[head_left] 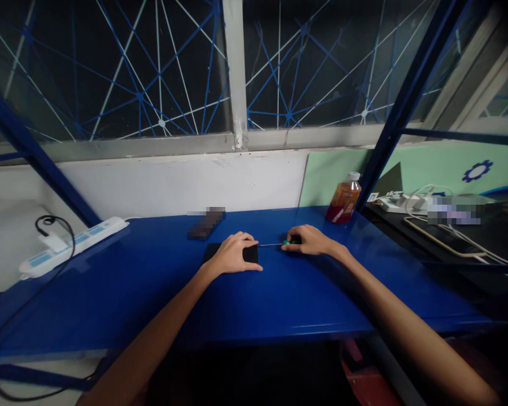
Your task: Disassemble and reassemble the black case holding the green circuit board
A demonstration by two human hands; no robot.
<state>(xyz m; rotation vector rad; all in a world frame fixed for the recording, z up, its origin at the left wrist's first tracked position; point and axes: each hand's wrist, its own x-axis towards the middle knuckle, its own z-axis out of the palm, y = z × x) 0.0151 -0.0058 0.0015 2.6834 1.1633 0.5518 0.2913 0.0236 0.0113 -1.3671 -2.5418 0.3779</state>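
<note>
My left hand [236, 254] lies over a flat black rectangular object [250, 255] on the blue table. Its thumb and fingers spread along the edges and hold the object down; what exactly it is, I cannot tell. To the right, my right hand [307, 241] is closed round the green and black handle of a screwdriver [286, 243]. The thin metal shaft points left, lying nearly level, and its tip reaches the right edge of the black object beside my left fingers. Whether the tip goes into the edge is too small to make out.
Behind my left hand lies a dark blurred-out object [207, 223]. A drink bottle [344, 198] stands at the back right of the blue table [122, 282]. A white power strip [74, 248] with a black cable is at the left. A phone [442, 237] and cables lie on the right.
</note>
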